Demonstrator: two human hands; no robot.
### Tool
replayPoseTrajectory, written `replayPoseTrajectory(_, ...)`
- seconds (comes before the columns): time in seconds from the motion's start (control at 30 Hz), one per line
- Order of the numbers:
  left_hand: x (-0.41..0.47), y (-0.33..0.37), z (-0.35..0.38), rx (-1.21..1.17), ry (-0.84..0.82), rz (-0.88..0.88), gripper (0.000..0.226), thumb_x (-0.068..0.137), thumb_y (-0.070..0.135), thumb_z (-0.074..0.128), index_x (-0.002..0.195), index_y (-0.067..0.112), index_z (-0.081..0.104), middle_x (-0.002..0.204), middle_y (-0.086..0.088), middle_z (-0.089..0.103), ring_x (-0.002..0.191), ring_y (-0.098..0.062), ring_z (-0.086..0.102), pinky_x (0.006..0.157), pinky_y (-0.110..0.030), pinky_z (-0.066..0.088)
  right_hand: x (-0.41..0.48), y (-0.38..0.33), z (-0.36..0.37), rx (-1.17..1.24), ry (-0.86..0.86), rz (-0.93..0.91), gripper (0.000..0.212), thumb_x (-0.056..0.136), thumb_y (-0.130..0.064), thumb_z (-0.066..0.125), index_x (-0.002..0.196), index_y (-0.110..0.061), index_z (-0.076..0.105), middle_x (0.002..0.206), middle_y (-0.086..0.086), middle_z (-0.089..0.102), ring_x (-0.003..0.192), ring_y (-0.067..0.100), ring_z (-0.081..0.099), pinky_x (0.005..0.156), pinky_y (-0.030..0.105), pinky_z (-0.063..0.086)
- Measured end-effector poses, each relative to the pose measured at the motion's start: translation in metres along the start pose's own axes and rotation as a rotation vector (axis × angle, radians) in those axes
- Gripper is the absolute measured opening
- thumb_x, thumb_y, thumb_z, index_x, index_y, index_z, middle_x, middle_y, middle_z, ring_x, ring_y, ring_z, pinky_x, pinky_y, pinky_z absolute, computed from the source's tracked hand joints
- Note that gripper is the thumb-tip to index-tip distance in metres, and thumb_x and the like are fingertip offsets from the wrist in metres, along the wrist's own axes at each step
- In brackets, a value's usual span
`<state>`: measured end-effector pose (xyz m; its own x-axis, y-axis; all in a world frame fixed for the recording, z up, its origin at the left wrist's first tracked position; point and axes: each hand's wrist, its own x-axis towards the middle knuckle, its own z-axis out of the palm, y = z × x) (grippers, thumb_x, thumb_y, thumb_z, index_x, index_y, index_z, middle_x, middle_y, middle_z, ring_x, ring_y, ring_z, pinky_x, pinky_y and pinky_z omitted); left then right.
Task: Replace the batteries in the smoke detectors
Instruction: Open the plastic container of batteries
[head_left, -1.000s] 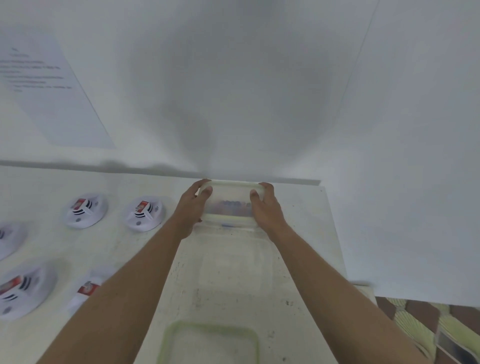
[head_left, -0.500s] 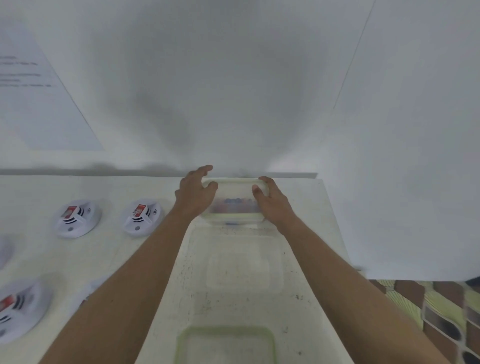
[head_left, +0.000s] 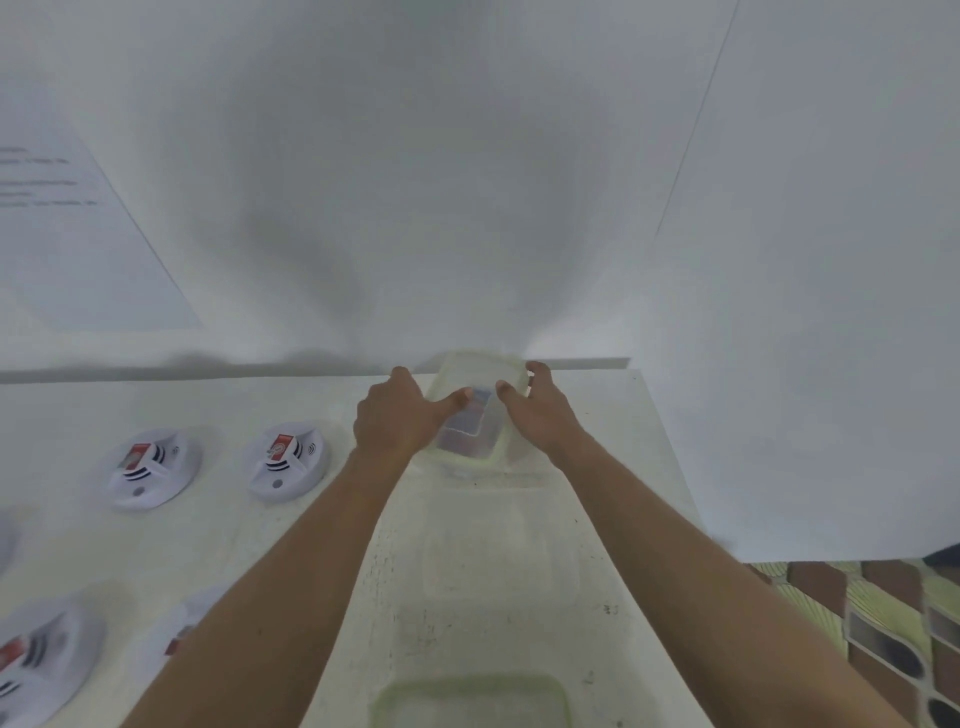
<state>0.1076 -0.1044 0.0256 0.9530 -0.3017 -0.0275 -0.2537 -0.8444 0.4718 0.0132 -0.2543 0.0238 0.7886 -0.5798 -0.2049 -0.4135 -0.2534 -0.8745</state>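
1. Head view, nearest edge: a shallow clear tub (head_left: 470, 688) with a greenish rim, on the white surface (head_left: 613, 519), cut off by the frame; nothing visible inside.
2. Just beyond, between the two forearms: a flat clear lid or tray (head_left: 501, 553) lying on the surface; cannot tell which, nothing seen in it.
3. Low on the left: a white round smoke detector (head_left: 44, 657) with a red label, and beside it a second detector (head_left: 179, 626), mostly hidden under the left forearm.
4. Farther back on the left: a third detector (head_left: 156, 467) and a fourth detector (head_left: 288, 460), side by side, apart, face up, red labels and dark vents showing.
5. At the far end of the surface, close to the wall (head_left: 467, 182): a clear container (head_left: 467, 449) with a pale green rim; inside, dark bluish and reddish shapes, too blurred to name.
6. Left hand (head_left: 392, 421) gripping the container's left side, thumb laid across the top, fingers curled down that side.
7. Right hand (head_left: 543, 415) gripping the right side, thumb on top, fingers wrapped round the far corner.
8. Behind: a sheet of paper (head_left: 78, 234) on the wall, its print blurred.
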Motion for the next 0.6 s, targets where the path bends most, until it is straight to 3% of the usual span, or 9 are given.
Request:
replayPoseTrajectory(0.1, -0.002, -0.001, 0.007, -0.092, -0.078, -0.014, 0.1, 0.063, 0.093, 0.05, 0.114, 0.008, 0.048, 0.102, -0.011, 0.066, 0.089, -0.033, 0.066, 0.067, -0.036, 0.052, -0.002, -0.009, 0.009, 0.0, -0.094, -0.03, 0.057, 0.109, -0.03, 0.04, 0.158, -0.012, 0.016, 0.146, 0.004, 0.045, 0.137, 0.026, 0.045, 0.092, 0.023, 0.035)
replayPoseTrajectory(0.17, -0.006, -0.001, 0.011, -0.185, -0.138, -0.012, 0.093, 0.072, 0.087, 0.05, 0.125, 0.011, 0.04, 0.107, -0.011, 0.064, 0.084, -0.032, 0.066, 0.064, -0.039, 0.059, 0.0, -0.01, 0.014, 0.004, -0.112, -0.045, 0.058, 0.11, -0.031, 0.034, 0.16, -0.014, 0.011, 0.161, 0.009, 0.031, 0.147, 0.026, 0.034, 0.111, 0.03, 0.031)
replayPoseTrajectory(0.23, -0.007, -0.002, 0.014, -0.287, -0.194, 0.022, 0.088, 0.082, 0.075, 0.052, 0.142, 0.015, 0.028, 0.121, -0.011, 0.061, 0.096, -0.032, 0.064, 0.069, -0.04, 0.06, 0.001, -0.009, 0.017, 0.008, -0.112, -0.054, 0.058, 0.11, -0.031, 0.032, 0.161, -0.017, 0.009, 0.166, 0.009, 0.023, 0.151, 0.025, 0.025, 0.122, 0.038, 0.023)
replayPoseTrajectory(0.3, -0.005, -0.003, 0.012, -0.371, -0.199, 0.11, 0.09, 0.088, 0.065, 0.056, 0.153, 0.016, 0.018, 0.141, -0.011, 0.052, 0.12, -0.031, 0.056, 0.091, -0.033, 0.049, 0.002, -0.006, 0.018, 0.02, -0.108, -0.052, 0.057, 0.11, -0.032, 0.031, 0.161, -0.02, 0.01, 0.166, 0.008, 0.024, 0.151, 0.024, 0.026, 0.123, 0.042, 0.023)
replayPoseTrajectory(0.37, -0.005, -0.002, 0.01, -0.426, -0.193, 0.179, 0.09, 0.091, 0.056, 0.06, 0.157, 0.018, 0.013, 0.15, -0.008, 0.043, 0.132, -0.027, 0.047, 0.093, -0.026, 0.036, 0.004, -0.003, 0.018, 0.034, -0.106, -0.051, 0.056, 0.11, -0.033, 0.03, 0.161, -0.023, 0.01, 0.165, 0.008, 0.026, 0.15, 0.025, 0.028, 0.123, 0.043, 0.025)
replayPoseTrajectory(0.47, -0.002, -0.003, 0.012, -0.518, -0.24, 0.152, 0.087, 0.091, 0.055, 0.06, 0.158, 0.024, 0.013, 0.149, -0.005, 0.043, 0.131, -0.024, 0.046, 0.093, -0.025, 0.034, 0.006, 0.001, 0.02, 0.046, -0.104, -0.045, 0.055, 0.11, -0.034, 0.03, 0.16, -0.026, 0.01, 0.163, 0.008, 0.029, 0.148, 0.026, 0.031, 0.122, 0.044, 0.027)
replayPoseTrajectory(0.6, 0.0, -0.009, 0.018, -0.733, -0.306, 0.075, 0.087, 0.086, 0.052, 0.069, 0.155, 0.036, 0.017, 0.129, -0.001, 0.059, 0.109, -0.01, 0.06, 0.081, -0.022, 0.047, 0.009, 0.003, 0.023, 0.046, -0.094, -0.047, 0.056, 0.109, -0.036, 0.032, 0.16, -0.027, 0.01, 0.161, 0.009, 0.033, 0.146, 0.027, 0.035, 0.12, 0.046, 0.031)
